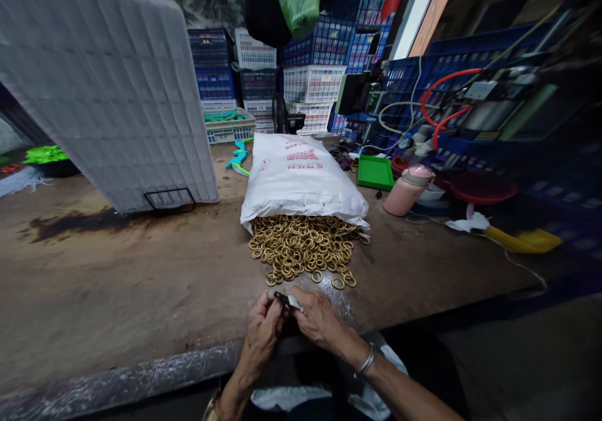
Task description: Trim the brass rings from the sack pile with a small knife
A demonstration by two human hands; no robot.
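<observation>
At the table's front edge, my left hand point(262, 325) and my right hand point(320, 320) meet, fingertips close together. My right hand is closed around a small, narrow blade-like tool point(292, 302), pale with a dark end pointing toward my left thumb. My left fingers are pinched by that dark end; what they grip is mostly hidden. Just beyond the hands lies a heap of gold-coloured rings point(303, 248), a few loose at its near side. They spill from the open mouth of a white sack point(301, 176) with red print, lying on its side.
A quilted pale panel point(117, 95) stands on the left of the wooden table point(141, 295). Right of the sack are a green tray point(375, 173), a pink bottle point(407, 190) and a yellow scoop-like piece point(524, 240). Stacked crates point(314, 83) stand behind.
</observation>
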